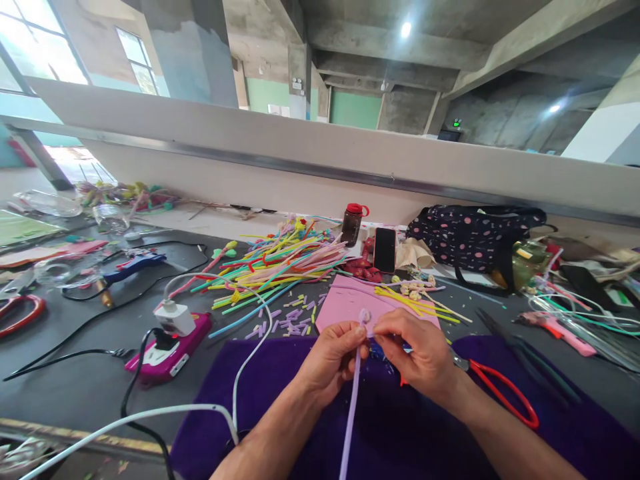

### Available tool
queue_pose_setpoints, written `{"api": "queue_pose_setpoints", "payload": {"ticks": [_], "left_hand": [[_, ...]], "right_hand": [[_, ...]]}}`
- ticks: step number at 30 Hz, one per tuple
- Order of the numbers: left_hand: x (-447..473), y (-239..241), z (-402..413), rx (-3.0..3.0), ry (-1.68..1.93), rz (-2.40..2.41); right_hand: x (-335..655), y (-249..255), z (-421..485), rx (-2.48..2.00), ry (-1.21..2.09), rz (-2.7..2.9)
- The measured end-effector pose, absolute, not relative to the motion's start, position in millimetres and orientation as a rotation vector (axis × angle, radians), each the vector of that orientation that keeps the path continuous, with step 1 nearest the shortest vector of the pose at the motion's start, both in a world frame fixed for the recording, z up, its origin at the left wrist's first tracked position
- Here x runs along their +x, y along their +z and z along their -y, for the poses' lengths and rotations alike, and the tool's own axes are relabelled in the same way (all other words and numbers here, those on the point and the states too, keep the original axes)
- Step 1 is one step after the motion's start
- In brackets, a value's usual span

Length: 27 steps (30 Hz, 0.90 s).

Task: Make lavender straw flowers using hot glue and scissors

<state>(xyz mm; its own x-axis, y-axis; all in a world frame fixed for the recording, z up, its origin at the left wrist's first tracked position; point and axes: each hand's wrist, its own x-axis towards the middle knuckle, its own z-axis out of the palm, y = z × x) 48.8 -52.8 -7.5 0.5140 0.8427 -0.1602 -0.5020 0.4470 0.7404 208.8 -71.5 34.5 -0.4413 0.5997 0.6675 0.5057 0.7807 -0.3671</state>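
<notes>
My left hand (333,357) is closed in a pinch round a long lavender pipe cleaner (351,420), which hangs down toward me. Above the fingers, its upper end carries a small pale curled knob (365,316). Right beside it, my right hand (417,347) has thumb and fingertips pressed together close to the stem; what lies between them is too small to make out. Under both hands is a dark purple cloth (280,413). Red-handled scissors (505,390) lie on it by my right wrist, partly covered. A pink sheet (343,303) is just beyond my hands.
A heap of coloured pipe cleaners (280,267) and cut lavender bits (295,317) lie ahead. A magenta power strip (173,350) with cables is at left. Farther back are a red-lidded bottle (352,225), a phone (385,250) and a patterned bag (475,243). A pink-handled tool (570,337) lies right.
</notes>
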Motion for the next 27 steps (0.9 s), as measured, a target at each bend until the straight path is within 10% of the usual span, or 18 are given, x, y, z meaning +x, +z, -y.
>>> {"api": "queue_pose_setpoints", "payload": {"ticks": [27], "left_hand": [[50.3,-17.0,43.4,0.737,0.584,-0.583]], "right_hand": [[243.6,56.8,47.5,-0.79,0.379,2.353]]}}
